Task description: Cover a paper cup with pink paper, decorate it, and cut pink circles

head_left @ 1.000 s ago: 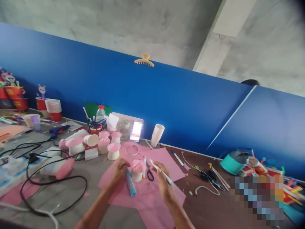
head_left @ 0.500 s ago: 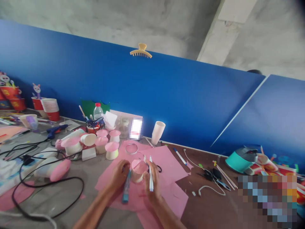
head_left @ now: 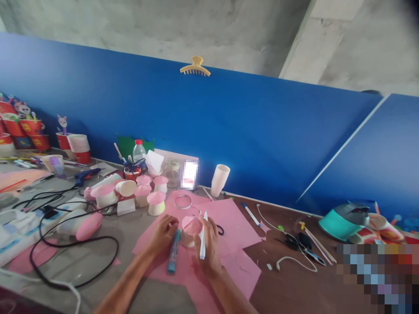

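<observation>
A small white cup topped with a pink paper cap (head_left: 190, 226) stands on pink paper sheets (head_left: 229, 226) at the table's middle. My left hand (head_left: 163, 235) curls against the cup's left side and holds a blue glue stick (head_left: 173, 252) that points toward me. My right hand (head_left: 208, 246) presses the cup's right side and grips a white pen (head_left: 203, 235), tip up. Black scissors (head_left: 219, 230) lie half hidden behind my right hand.
Several pink-capped cups (head_left: 144, 194) stand to the left behind a black cable loop (head_left: 81, 261). A metal ring (head_left: 182, 201), a white cup stack (head_left: 219, 180), a water bottle (head_left: 138, 152), a teal device (head_left: 342, 216) and loose pens (head_left: 251, 213) lie around. A blue partition (head_left: 229, 131) backs the table.
My right hand swung left from beside the scissors onto the cup, turning the pen upright. My left hand stayed at the cup with the glue stick. The view shifted slightly.
</observation>
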Action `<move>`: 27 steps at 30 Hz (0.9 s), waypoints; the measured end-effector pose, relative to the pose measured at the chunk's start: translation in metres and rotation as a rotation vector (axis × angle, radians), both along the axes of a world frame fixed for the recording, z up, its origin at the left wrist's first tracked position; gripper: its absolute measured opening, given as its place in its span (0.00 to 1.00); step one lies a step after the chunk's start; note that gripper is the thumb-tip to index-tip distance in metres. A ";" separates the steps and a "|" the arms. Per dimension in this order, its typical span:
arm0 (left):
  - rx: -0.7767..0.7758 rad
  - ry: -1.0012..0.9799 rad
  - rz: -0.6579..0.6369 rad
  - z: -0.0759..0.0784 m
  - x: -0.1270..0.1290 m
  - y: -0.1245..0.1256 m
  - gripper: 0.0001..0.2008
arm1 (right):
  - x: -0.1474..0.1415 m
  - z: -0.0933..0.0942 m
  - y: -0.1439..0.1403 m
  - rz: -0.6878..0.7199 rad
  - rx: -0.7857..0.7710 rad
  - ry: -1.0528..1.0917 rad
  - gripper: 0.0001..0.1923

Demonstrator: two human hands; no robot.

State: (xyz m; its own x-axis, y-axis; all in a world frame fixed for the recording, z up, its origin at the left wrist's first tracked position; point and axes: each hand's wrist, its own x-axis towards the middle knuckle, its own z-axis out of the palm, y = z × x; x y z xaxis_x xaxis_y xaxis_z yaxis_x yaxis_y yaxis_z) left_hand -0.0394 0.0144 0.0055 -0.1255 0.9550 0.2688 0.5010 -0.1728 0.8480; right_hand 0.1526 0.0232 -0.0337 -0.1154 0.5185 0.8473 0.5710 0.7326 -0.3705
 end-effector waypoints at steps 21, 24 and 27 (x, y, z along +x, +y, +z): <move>-0.176 0.515 -0.276 -0.005 -0.020 -0.014 0.31 | 0.005 -0.005 0.008 -0.030 -0.033 0.004 0.22; -0.140 0.545 -0.118 -0.012 -0.023 -0.007 0.28 | 0.004 -0.002 0.007 -0.046 -0.012 -0.007 0.21; -0.042 0.478 0.120 -0.018 -0.026 0.003 0.19 | 0.004 -0.001 0.006 -0.055 -0.009 -0.007 0.22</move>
